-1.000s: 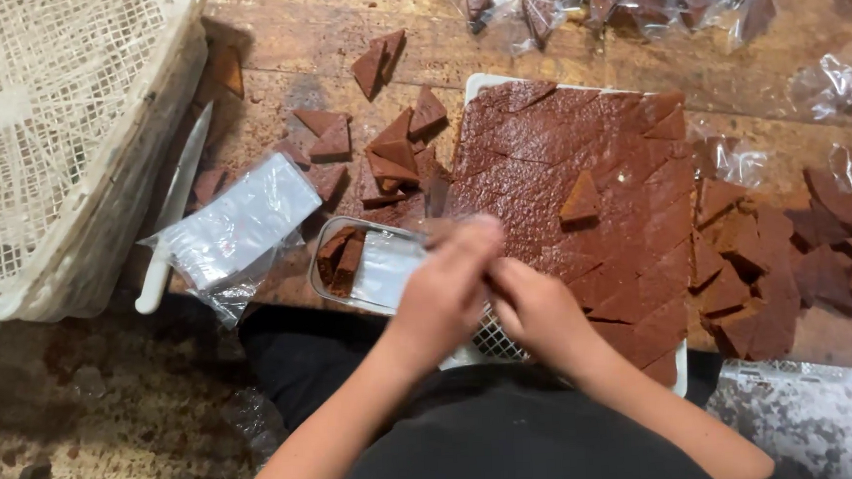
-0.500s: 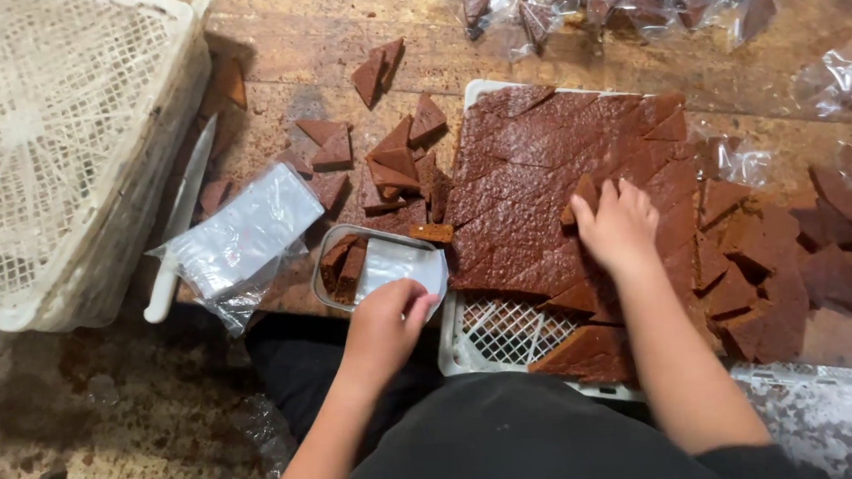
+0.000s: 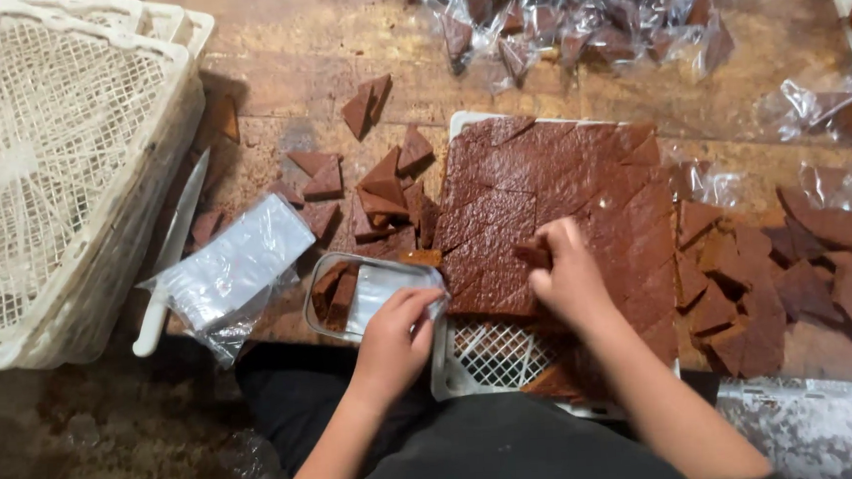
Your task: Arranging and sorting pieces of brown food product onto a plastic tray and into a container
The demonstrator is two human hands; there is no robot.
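Pinching a brown slab piece (image 3: 534, 253) (flat, matte), right hand (image 3: 569, 276), left hand (image 3: 397, 333) gripping clear bag (image 3: 380, 290).

Two hands are in view: the left hand (image 3: 393, 343) and the right hand (image 3: 564, 276). One clear plastic container (image 3: 336, 293) sits just under the left hand's fingertips, with two brown pieces visible inside. One white mesh tray (image 3: 495, 352) lies beneath both hands, bearing one big scored brown slab (image 3: 540, 180). Far to the left of the left hand sits one stack of cream lattice trays (image 3: 43, 162); how many it holds cannot be told. One white-handled knife (image 3: 169, 253) and one stack of clear bags (image 3: 233, 269) lie between the two.
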